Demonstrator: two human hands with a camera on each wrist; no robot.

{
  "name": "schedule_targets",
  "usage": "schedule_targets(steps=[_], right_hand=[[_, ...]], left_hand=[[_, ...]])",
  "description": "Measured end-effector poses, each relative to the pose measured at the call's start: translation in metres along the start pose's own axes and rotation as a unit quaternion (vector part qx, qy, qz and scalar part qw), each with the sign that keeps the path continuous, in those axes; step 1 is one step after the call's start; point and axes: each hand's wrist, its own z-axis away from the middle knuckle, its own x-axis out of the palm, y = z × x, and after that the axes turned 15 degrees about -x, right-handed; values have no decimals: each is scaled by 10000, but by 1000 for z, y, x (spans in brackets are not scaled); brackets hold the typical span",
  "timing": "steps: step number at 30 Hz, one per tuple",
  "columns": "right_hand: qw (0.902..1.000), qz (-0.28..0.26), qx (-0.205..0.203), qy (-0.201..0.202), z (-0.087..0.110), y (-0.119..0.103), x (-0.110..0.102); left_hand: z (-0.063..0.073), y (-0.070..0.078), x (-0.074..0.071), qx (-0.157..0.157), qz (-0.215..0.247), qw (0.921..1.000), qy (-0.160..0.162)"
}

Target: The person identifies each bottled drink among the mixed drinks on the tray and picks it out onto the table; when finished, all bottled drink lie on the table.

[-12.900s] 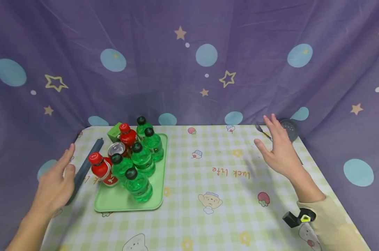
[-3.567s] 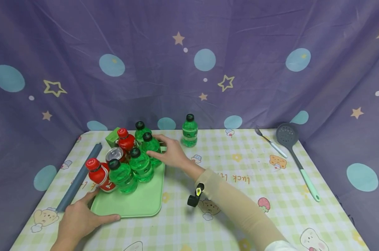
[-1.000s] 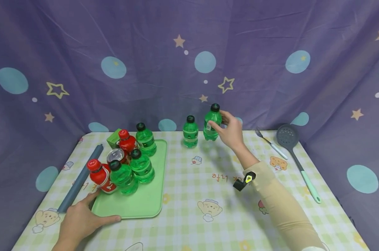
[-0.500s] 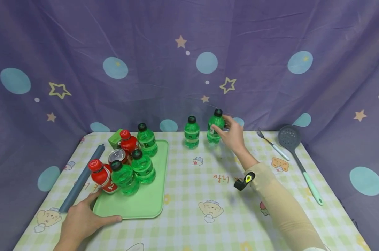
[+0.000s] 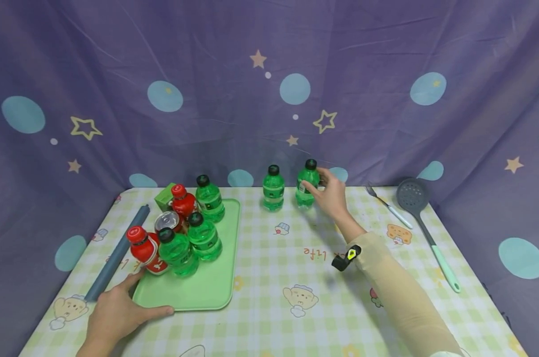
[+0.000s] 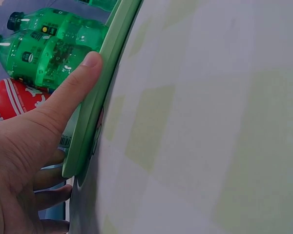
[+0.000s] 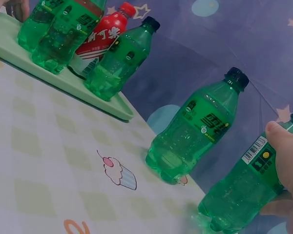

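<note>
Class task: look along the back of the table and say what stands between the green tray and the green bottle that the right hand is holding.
One green bottle stands there upright on the tablecloth, apart from both the tray and the held bottle. The head view and right wrist view both show it.

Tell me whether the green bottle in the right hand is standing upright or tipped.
Upright. The green bottle stands on the table, black cap on top, beside another green bottle, with the right hand gripping its side.
</note>
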Motion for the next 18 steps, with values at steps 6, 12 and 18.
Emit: schedule_targets(steps=[6, 12, 18], right_hand=[[9999, -71, 31, -65, 2, 3, 4], [9999, -80, 39, -80, 2, 6, 6], [9998, -56, 45, -196, 3, 8, 6]], left_hand=[[1, 1, -2, -38, -1, 9999, -94], [1, 0, 0, -5, 60, 10000, -14], [0, -2, 1, 70, 49, 10000, 35]])
